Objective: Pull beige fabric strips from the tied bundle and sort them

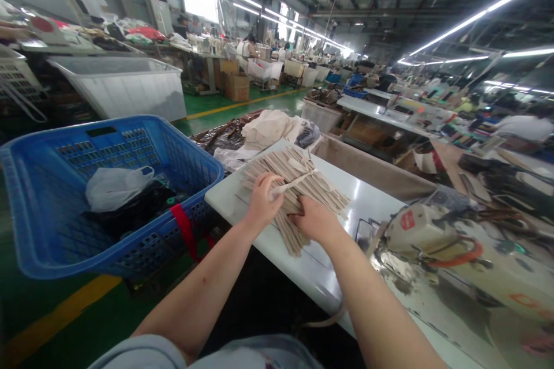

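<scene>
A bundle of narrow beige strips (294,233), seemingly fabric, lies across the end of the white sewing table (234,199). A paler, thin band (298,180) runs over the top of the bundle. My left hand (263,202) is closed on one end of this band, above the bundle's left side. On the near right side, my right hand (318,220) grips the strips, its thumb and forefinger against them. Its other fingertips are hidden by the strips and the hand itself.
At left stands a blue plastic basket (116,265) with a white bag (116,187) and dark plastic inside. A sewing machine (450,242) sits right of my right arm. Beyond the table are cream cloth (270,130) and a large bin (372,167).
</scene>
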Available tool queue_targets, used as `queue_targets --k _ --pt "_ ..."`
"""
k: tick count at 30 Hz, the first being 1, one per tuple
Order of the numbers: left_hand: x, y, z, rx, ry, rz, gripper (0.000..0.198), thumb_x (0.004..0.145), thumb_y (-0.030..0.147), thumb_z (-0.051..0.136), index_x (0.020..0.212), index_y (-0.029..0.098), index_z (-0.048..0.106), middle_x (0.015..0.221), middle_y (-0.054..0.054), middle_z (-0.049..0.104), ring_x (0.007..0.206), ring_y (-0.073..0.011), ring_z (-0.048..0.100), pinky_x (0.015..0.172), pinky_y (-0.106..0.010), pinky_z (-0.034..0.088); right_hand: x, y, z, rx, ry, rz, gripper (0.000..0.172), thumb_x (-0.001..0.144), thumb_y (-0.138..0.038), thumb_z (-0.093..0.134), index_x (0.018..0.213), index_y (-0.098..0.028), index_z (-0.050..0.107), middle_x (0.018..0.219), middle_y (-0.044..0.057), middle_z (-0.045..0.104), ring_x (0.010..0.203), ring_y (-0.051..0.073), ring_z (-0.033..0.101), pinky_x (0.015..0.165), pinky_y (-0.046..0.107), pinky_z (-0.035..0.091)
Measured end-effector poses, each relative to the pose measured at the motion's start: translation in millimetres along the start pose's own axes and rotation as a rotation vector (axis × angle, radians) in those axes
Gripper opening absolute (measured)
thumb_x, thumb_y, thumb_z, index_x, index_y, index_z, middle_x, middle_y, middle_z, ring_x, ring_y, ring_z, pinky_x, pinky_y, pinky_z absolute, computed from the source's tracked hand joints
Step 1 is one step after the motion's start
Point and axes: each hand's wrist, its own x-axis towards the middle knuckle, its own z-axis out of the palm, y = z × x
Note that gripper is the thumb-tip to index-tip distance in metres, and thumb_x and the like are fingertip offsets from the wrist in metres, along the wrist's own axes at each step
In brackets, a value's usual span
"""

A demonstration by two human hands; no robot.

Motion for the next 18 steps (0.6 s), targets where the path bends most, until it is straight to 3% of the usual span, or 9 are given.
queue_targets --k 2,4,6,9,12,15,18 --pt "-15.6 0.3 -2.3 0.054 0.155 -0.103 0.025 0.071 0.006 0.058 0.091 0.022 0.059 0.100 -0.006 0.058 0.106 -0.0228 0.055 0.099 -0.038 0.045 7.8 9.1 -8.6 0.038 -0.035 -0.011 0.028 0.084 -0.038 0.065 0.100 -0.016 0.064 0.103 0.014 0.071 0.096 0.028 0.066 0.076 0.033 0.044" --pt "-34.3 1.2 -1.1 -0.014 0.183 -0.275 0.022 0.069 0.005 0.056 0.085 0.021 0.057 0.094 -0.004 0.058 0.091 -0.0201 0.058 0.087 -0.035 0.050 12.7 17.3 -17.0 0.076 -0.057 -0.026 0.028 0.081 -0.038 0.068 0.097 -0.016 0.066 0.102 0.013 0.071 0.096 0.027 0.065 0.077 0.031 0.044" --pt "-51.6 5.0 1.6 -0.204 0.057 -0.487 0.019 0.068 0.008 0.057 0.082 0.020 0.057 0.086 -0.003 0.059 0.078 -0.0175 0.060 0.075 -0.032 0.052 14.1 25.3 -25.6 0.123 -0.086 -0.032 0.025 0.079 -0.036 0.069 0.094 -0.015 0.068 0.096 0.011 0.072 0.090 0.023 0.064 0.076 0.028 0.044" --pt "-67.9 18.1 4.0 -0.594 -0.258 -0.787 0.004 0.075 0.019 0.061 0.078 0.017 0.060 0.074 -0.004 0.063 0.069 -0.0182 0.063 0.067 -0.031 0.052 11.6 38.1 -37.7 0.207 -0.169 -0.036 0.024 0.080 -0.033 0.066 0.095 -0.015 0.070 0.081 0.005 0.072 0.075 0.018 0.064 0.066 0.025 0.045" --pt "-71.1 33.3 4.3 -0.941 -0.495 -0.871 0.020 0.080 0.032 0.068 0.082 0.012 0.067 0.082 -0.011 0.068 0.076 -0.0213 0.067 0.072 -0.034 0.053 7.2 50.5 -44.1 0.331 -0.265 -0.058 0.026 0.081 -0.034 0.063 0.095 -0.014 0.070 0.072 0.003 0.070 0.065 0.016 0.062 0.060 0.024 0.045" --pt "-67.7 41.8 7.8 -1.150 -0.555 -0.867 0.031 0.079 0.036 0.074 0.096 0.010 0.070 0.092 -0.014 0.069 0.083 -0.0240 0.070 0.078 -0.036 0.054 3.0 59.1 -43.6 0.486 -0.294 -0.058 0.027 0.075 -0.034 0.065 0.091 -0.014 0.070 0.067 0.002 0.067 0.062 0.016 0.059 0.058 0.025 0.044" --pt "-65.3 43.7 14.7 -1.237 -0.493 -0.899 0.037 0.077 0.035 0.079 0.105 0.012 0.067 0.106 -0.016 0.069 0.091 -0.0274 0.071 0.082 -0.038 0.055 -1.9 63.5 -43.0 0.570 -0.257 -0.029 0.026 0.069 -0.032 0.067 0.087 -0.014 0.070 0.062 0.000 0.063 0.058 0.015 0.055 0.055 0.025 0.042"
